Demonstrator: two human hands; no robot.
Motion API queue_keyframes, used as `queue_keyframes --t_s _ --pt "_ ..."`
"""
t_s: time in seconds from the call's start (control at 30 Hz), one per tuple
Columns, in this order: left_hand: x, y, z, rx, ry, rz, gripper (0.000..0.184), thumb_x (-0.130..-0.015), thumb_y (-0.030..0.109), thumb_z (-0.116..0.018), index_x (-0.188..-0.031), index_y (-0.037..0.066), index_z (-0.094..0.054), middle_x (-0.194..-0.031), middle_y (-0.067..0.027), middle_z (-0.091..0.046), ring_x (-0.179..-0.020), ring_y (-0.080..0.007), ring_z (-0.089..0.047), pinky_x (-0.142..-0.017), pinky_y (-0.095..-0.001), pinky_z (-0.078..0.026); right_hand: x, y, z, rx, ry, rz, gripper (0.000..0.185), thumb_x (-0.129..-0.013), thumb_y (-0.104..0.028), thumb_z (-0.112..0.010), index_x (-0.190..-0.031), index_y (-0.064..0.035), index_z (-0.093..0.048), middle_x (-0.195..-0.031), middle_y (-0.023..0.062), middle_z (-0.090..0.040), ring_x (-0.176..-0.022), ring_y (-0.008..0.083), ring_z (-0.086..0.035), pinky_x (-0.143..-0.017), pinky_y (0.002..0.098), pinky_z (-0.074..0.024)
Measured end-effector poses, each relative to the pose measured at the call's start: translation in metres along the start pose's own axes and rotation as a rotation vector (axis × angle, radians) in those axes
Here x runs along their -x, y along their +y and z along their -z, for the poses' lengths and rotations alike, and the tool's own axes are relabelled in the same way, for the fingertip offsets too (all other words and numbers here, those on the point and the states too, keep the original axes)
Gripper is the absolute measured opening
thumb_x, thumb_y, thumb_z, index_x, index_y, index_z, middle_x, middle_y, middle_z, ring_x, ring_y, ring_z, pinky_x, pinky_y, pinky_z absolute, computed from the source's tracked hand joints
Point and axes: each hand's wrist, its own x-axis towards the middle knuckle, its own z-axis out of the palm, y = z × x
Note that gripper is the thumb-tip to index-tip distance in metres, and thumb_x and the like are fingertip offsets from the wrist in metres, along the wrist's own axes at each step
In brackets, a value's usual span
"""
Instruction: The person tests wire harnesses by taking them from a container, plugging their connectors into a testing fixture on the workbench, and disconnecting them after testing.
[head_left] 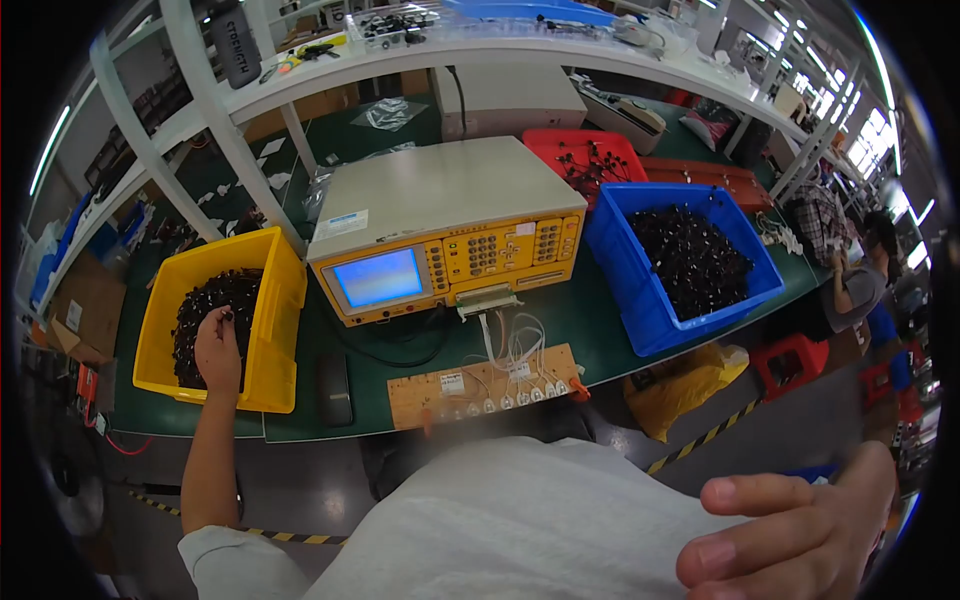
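My left hand [217, 352] is over the yellow bin [277, 345], which holds a heap of small black parts [190, 335] with light tips. Its fingers are closed in a pinch on a small black part [228, 316], too small to make out in detail. Close to the camera at the lower right, my right hand [790, 540] is open, its fingers stretched out in front of my light shirt. Nothing shows in it. A yellow-fronted tester [450, 255] with a lit blue screen stands between the yellow bin and a blue bin [655, 338] of similar black parts [690, 260].
A wooden board [415, 400] with a row of white-wired connectors lies before the tester. Beside it is a dark phone-like object [335, 388]. A red tray [570, 150] sits behind. A shelf [520, 58] spans above. Another person [860, 285] sits at the far right.
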Motion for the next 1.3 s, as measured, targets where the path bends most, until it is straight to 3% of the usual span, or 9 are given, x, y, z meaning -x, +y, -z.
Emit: queue_keyframes --t_s 0.07,0.3,0.5,0.67,1.0,1.1,1.17,1.3 --pt "-0.002 0.008 0.002 0.000 -0.095 0.151 0.020 -0.097 0.012 -0.057 -0.110 -0.001 -0.064 -0.092 -0.0106 -0.067 -0.078 -0.0159 -0.062 -0.072 -0.0281 -0.048 0.005 -0.004 -0.005 -0.012 0.020 -0.013 0.109 -0.074 -0.083 -0.046 -0.148 -0.0049 -0.030 -0.143 0.0256 -0.039 -0.135 0.0386 -0.038 -0.109 0.0498 -0.0304" --pt "0.002 -0.004 -0.007 0.118 -0.013 0.070 0.020 -0.098 0.012 -0.056 -0.111 -0.001 -0.065 -0.087 -0.0086 -0.067 -0.077 -0.0138 -0.062 -0.070 -0.0270 -0.048 0.017 -0.006 -0.024 -0.037 0.046 -0.030 0.107 -0.075 -0.082 -0.047 -0.148 -0.0055 -0.031 -0.142 0.0257 -0.041 -0.134 0.0389 -0.039 -0.109 0.0498 -0.0313" --pt "0.002 0.001 -0.002 0.058 -0.060 0.142 0.020 -0.098 0.011 -0.057 -0.111 -0.001 -0.065 -0.078 -0.0049 -0.063 -0.071 -0.0081 -0.055 -0.064 -0.0249 -0.044 0.028 -0.002 -0.034 -0.048 0.061 -0.054 0.106 -0.075 -0.081 -0.048 -0.147 -0.0060 -0.033 -0.141 0.0257 -0.042 -0.133 0.0391 -0.041 -0.108 0.0498 -0.0321" --pt "0.004 -0.002 -0.004 0.076 -0.045 0.028 0.019 -0.097 0.008 -0.055 -0.110 0.000 -0.065 -0.074 -0.0041 -0.060 -0.066 -0.0082 -0.051 -0.062 -0.0245 -0.042 0.037 0.001 -0.039 -0.051 0.076 -0.064 0.104 -0.075 -0.081 -0.049 -0.147 -0.0065 -0.034 -0.140 0.0258 -0.043 -0.132 0.0393 -0.041 -0.108 0.0498 -0.0327" --pt "0.000 -0.004 -0.007 -0.043 -0.123 -0.010 0.018 -0.096 0.009 -0.057 -0.109 0.002 -0.066 -0.076 -0.0060 -0.063 -0.067 -0.0099 -0.055 -0.063 -0.0267 -0.045 0.052 -0.004 -0.038 0.007 0.115 -0.123 0.102 -0.076 -0.080 -0.050 -0.146 -0.0073 -0.036 -0.139 0.0259 -0.046 -0.131 0.0397 -0.043 -0.107 0.0498 -0.0340" --pt "0.001 -0.008 -0.005 -0.030 -0.152 0.068 0.020 -0.099 0.013 -0.055 -0.110 0.001 -0.066 -0.074 -0.0018 -0.057 -0.066 -0.0095 -0.048 -0.062 -0.0266 -0.042 0.055 -0.013 -0.034 0.031 0.127 -0.159 0.101 -0.076 -0.079 -0.051 -0.146 -0.0076 -0.036 -0.138 0.0259 -0.046 -0.131 0.0398 -0.044 -0.107 0.0498 -0.0344" --pt "-0.001 -0.016 -0.009 -0.030 -0.126 -0.012 0.017 -0.097 0.009 -0.057 -0.108 0.000 -0.066 -0.082 -0.0062 -0.067 -0.071 -0.0096 -0.058 -0.065 -0.0258 -0.046 0.056 -0.022 -0.030 0.065 0.131 -0.184 0.101 -0.076 -0.079 -0.051 -0.146 -0.0077 -0.037 -0.138 0.0260 -0.047 -0.130 0.0399 -0.044 -0.107 0.0497 -0.0347" --pt "0.000 -0.009 -0.005 -0.007 -0.158 0.061 0.018 -0.098 0.008 -0.055 -0.112 0.002 -0.066 -0.092 -0.0058 -0.069 -0.075 -0.0098 -0.058 -0.067 -0.0254 -0.046 0.055 -0.043 -0.025 0.132 0.138 -0.235 0.100 -0.077 -0.079 -0.052 -0.146 -0.0081 -0.038 -0.137 0.0260 -0.048 -0.130 0.0400 -0.045 -0.107 0.0497 -0.0352"
